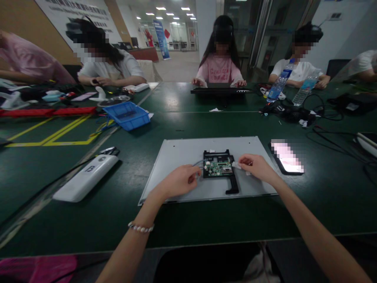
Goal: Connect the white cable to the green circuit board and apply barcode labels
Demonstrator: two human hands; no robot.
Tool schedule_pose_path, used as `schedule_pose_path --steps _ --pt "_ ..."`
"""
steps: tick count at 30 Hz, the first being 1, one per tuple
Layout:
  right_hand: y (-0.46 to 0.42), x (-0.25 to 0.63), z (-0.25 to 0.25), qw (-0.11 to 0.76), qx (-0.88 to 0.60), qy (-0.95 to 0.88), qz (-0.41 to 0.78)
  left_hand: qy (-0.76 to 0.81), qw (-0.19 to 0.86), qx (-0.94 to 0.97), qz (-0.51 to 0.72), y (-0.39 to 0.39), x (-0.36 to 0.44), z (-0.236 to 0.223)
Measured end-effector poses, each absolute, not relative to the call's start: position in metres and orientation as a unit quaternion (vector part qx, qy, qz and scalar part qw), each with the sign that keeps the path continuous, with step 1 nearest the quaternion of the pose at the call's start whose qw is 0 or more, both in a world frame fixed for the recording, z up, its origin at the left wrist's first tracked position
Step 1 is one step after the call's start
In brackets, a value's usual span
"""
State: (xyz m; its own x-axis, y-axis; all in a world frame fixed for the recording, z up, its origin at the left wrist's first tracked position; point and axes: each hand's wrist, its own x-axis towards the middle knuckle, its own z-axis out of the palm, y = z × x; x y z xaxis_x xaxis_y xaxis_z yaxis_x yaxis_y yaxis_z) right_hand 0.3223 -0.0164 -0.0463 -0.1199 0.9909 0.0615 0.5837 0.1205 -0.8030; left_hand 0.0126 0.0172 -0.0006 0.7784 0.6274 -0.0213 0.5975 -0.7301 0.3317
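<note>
A green circuit board sits in a black plastic frame on top of a flat grey panel. At the board's left side is my left hand, its fingers curled together by a thin grey cable; what lies between the fingertips is too small to make out. Over on the right, my right hand pinches a whitish strip that reaches the edge of the black frame. Both hands are low over the panel.
A white power bank lies left of the panel, a lit phone to its right. Farther off are a blue basket, water bottles, tangled black cables and a laptop. Several people sit around the green table.
</note>
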Motion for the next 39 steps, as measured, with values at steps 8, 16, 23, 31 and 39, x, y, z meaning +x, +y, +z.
schedule_pose_path --steps 8,16,23,31,39 --pt "-0.015 0.352 -0.048 0.277 -0.701 -0.637 0.161 0.345 -0.035 0.936 0.067 0.027 -0.001 0.008" --pt "-0.016 0.352 -0.052 0.253 -0.699 -0.663 0.092 0.319 -0.158 0.934 0.026 0.025 -0.004 0.014" --pt "-0.007 0.334 -0.038 0.305 -0.648 -0.693 0.083 0.326 -0.153 0.932 0.048 0.018 -0.003 0.019" --pt "0.033 0.275 -0.025 0.247 -0.515 -0.816 0.093 0.34 -0.117 0.933 -0.002 0.028 -0.006 0.0" --pt "0.053 0.239 -0.036 0.206 -0.527 -0.818 0.103 0.358 -0.103 0.928 0.013 0.03 -0.011 0.0"
